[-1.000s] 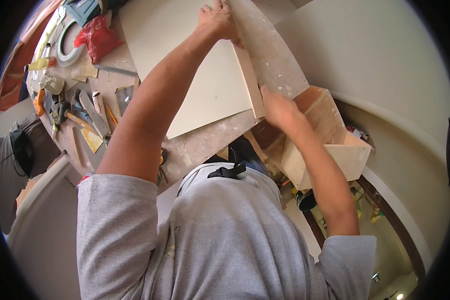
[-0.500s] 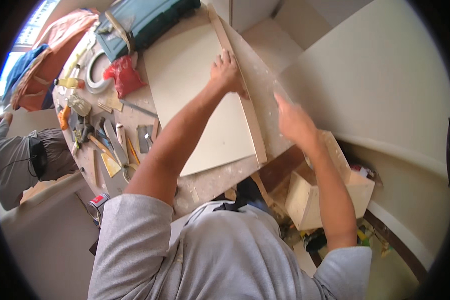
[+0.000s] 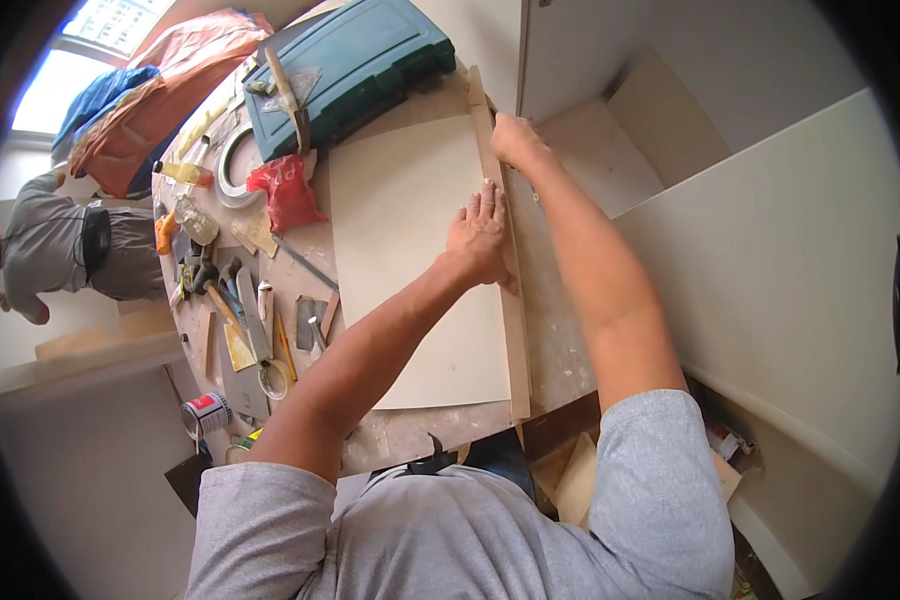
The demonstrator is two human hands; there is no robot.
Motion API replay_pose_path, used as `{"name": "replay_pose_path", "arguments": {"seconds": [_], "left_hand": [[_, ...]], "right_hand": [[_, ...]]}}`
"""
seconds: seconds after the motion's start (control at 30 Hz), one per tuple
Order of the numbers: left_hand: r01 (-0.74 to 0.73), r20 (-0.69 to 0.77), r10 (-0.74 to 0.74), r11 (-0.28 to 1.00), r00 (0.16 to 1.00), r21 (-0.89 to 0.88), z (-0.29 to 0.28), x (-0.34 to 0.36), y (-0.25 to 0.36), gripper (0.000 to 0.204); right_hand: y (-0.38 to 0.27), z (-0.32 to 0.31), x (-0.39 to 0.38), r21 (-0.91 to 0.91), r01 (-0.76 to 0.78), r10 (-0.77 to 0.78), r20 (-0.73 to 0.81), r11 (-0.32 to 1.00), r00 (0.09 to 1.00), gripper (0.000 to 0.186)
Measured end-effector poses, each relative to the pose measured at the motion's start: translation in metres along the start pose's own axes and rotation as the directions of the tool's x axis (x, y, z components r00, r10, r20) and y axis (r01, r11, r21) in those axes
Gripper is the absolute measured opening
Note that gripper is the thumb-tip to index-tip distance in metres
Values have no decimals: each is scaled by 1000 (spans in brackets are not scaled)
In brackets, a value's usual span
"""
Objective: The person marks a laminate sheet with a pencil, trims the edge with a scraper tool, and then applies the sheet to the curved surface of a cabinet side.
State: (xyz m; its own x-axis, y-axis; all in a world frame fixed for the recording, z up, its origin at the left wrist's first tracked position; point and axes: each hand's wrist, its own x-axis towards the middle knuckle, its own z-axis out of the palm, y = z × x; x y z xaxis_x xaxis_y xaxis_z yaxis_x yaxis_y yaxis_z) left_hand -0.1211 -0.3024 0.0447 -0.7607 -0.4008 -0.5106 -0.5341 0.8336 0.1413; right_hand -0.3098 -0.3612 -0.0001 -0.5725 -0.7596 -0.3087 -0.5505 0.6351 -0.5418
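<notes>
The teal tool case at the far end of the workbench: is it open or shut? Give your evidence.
Shut. The teal tool case lies flat with its lid down; no contents show.

- Right hand [image 3: 515,140] has left the wooden box and now grips the far end of the wooden strip [image 3: 500,250]
- Left hand [image 3: 480,235] slid back, flat on the pale board [image 3: 415,270]

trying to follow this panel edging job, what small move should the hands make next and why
Probably slide the right hand back along the wooden edge strip, pressing it against the pale panel. That hand grips the strip near its far end, while the left hand lies flat on the panel beside the strip. The nearer length has no hand on it, so it likely needs seating next.
</notes>
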Motion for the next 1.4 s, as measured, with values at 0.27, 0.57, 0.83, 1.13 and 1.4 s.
{"name": "replay_pose_path", "arguments": {"seconds": [0.27,0.57,0.83,1.13,1.4], "left_hand": [[-48,-78,45,998,996,-37,14,1,-12,158],[-90,-76,88,996,993,-29,10,6,-8,157],[-58,-78,56,998,995,-24,17,4,-11,153],[-41,-110,40,999,993,1,24,6,-13,158],[-64,-27,64,998,998,5,-3,-12,2,149]], "right_hand": [[-34,-23,10,-345,57,15,203,937,979,24],[-13,-6,39,-625,79,350,533,777,770,28],[-19,-15,-79,-559,49,235,425,828,874,28],[-7,2,-190,-459,20,197,418,888,887,39],[40,38,-266,-458,3,173,342,889,923,34]]}}
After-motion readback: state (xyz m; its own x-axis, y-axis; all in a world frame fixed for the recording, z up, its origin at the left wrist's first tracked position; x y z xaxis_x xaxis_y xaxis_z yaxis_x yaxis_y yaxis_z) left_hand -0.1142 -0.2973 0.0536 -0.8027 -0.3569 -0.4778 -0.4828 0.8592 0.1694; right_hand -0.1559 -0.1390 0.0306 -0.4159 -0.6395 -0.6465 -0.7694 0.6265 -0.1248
